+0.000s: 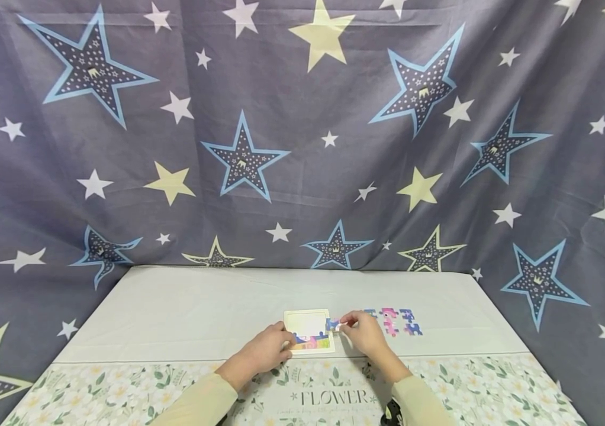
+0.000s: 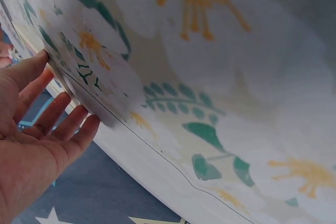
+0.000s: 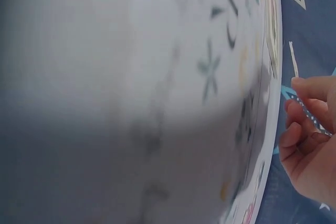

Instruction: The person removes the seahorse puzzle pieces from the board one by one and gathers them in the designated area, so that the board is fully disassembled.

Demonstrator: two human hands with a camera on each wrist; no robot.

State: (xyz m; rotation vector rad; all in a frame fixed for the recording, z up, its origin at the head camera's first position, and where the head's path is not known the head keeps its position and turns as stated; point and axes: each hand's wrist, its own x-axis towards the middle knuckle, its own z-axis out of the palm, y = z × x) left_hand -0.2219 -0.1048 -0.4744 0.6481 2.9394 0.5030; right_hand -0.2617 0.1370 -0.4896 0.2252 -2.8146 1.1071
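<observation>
Jigsaw piece (image 1: 332,324), mostly blue, in the head view: pinched at the fingertips of the right hand (image 1: 365,335), by the right rim of the pale puzzle tray (image 1: 310,352), roughly midway between the left and right edges of the table (image 1: 201,307). At the tray's left rim, the left hand (image 1: 267,348), fingers loosely bent and touching. Inside, along the near rim, colourful placed pieces (image 1: 310,342). Toward the table's right edge, loose pieces (image 1: 389,321), pink and blue. Past the far edge, a star-patterned curtain (image 1: 329,177).

In the left wrist view, left thumb and fingers slightly apart, relaxed, tips against the tray's side.

In the right wrist view, same pinched piece edge-on, a thin strip raised above the table; other fingers curled inward.
</observation>
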